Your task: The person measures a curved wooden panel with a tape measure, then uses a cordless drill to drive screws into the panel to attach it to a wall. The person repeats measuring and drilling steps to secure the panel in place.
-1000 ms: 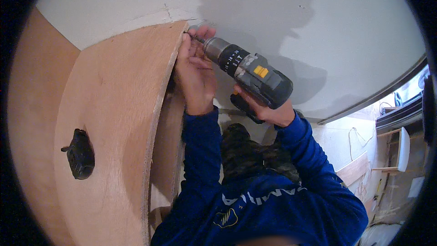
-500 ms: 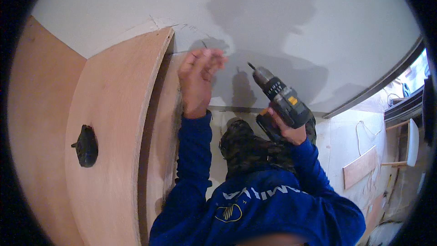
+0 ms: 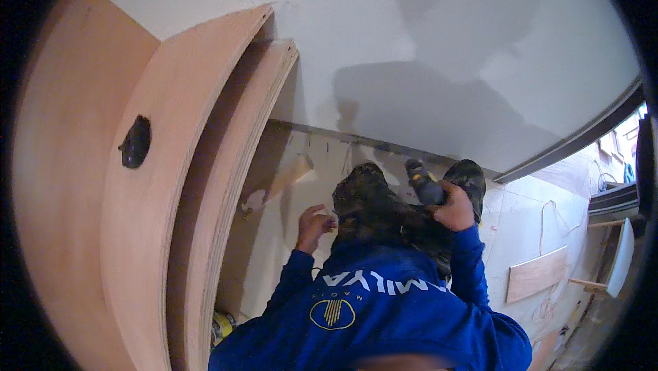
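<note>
- Since the earlier frame, the left hand (image 3: 315, 227), right hand (image 3: 456, 209) and drill (image 3: 428, 190) have dropped away from the wall (image 3: 322, 28) to beside the dark trousers (image 3: 369, 210); my view has swung as well.
- I find the drill just past 3 o'clock of centre, its nose tipped toward 11 o'clock, next to the trousers; whether they touch I cannot tell.
- I see the right hand wrapped around the drill from its 4 o'clock side.
- Near 6 o'clock the left hand hangs with fingers curled; I cannot tell whether it pinches anything small.
- For handling, I'd expect the drill to be hard, rigid and fairly heavy; I'd take it by the handle, fingers clear of the nose.
- Toward 9 o'clock I have the upper wooden panel (image 3: 154, 213) bearing a black object (image 3: 136, 142), with the lower wooden panel (image 3: 241, 145) just beside it; at 4 o'clock, a loose board (image 3: 538, 275) on the floor (image 3: 507, 234).
</note>
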The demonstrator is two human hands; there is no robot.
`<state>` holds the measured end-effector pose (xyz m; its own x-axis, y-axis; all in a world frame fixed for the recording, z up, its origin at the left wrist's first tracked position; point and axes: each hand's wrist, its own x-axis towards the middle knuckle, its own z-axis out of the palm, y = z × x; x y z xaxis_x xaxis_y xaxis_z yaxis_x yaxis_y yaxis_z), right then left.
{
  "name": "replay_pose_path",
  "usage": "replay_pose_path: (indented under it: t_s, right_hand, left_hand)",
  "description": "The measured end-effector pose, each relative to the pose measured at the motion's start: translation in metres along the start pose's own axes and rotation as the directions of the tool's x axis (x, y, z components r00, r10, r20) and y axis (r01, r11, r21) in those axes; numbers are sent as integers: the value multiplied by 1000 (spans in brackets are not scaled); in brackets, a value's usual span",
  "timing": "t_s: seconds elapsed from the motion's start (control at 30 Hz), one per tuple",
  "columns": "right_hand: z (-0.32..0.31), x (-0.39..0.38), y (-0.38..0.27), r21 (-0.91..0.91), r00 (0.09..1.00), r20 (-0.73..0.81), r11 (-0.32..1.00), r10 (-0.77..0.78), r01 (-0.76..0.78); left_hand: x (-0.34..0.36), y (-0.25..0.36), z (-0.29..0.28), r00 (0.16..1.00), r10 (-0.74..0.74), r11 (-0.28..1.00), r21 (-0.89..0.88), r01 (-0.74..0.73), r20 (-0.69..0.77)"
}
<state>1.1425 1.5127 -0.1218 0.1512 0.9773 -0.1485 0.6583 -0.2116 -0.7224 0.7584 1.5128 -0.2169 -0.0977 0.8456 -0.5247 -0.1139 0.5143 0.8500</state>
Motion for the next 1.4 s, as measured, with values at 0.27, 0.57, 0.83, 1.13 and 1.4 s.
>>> replay_pose_path:
  t_s: [0.27, 0.57, 0.83, 1.13, 1.4]
  right_hand:
    - [-83, -58, 69, 195, 963, -257, 980, 75, -25]
    - [35, -91, 272, -182, 639, -272, 614, 719, -768]
    - [156, -153, 328, 164, 565, -179, 591, 805, -790]
    - [144, -135, 334, 27, 618, -119, 625, 777, -780]
    - [115, -104, 336, 34, 615, -188, 631, 766, -775]
  left_hand:
    - [-18, 43, -13, 986, 27, 974, -220, -63, -163]
    - [-5, 282, 81, 760, 641, 734, -379, -564, 107]
    - [50, 386, 118, 770, 637, 702, -395, -593, -25]
    - [54, 390, 122, 763, 645, 735, -311, -603, 45]
    - [72, 384, 124, 745, 659, 715, -394, -578, 103]
